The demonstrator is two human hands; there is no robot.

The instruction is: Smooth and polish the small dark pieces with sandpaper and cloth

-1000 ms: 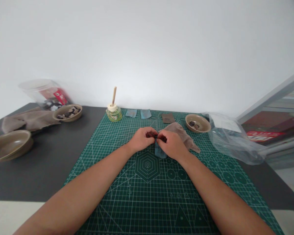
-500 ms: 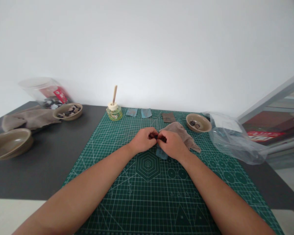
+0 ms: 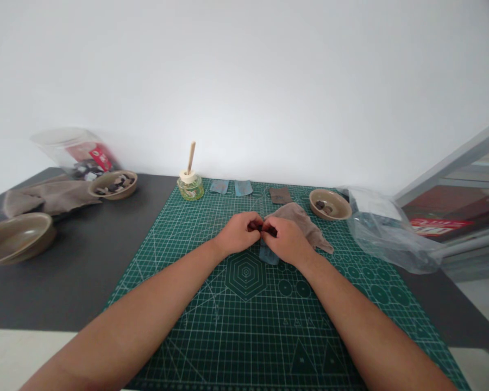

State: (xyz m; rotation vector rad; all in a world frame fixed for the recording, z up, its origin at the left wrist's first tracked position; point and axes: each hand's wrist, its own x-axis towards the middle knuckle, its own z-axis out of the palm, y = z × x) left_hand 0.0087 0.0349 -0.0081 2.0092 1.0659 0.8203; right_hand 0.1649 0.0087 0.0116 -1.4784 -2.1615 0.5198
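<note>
My left hand and my right hand meet fingertip to fingertip over the green cutting mat. Both are closed in a pinch around something small and dark, too hidden to name. Just below the fingertips, partly under my right hand, lies a blue cloth piece. A crumpled brown cloth rests behind and beside my right hand. Farther back on the mat are two light blue squares and a brown square.
A bowl with a few dark bits and a clear plastic bag are at right. Left are a reed bottle, a bowl of scraps, a larger bowl, brown cloth and a clear container.
</note>
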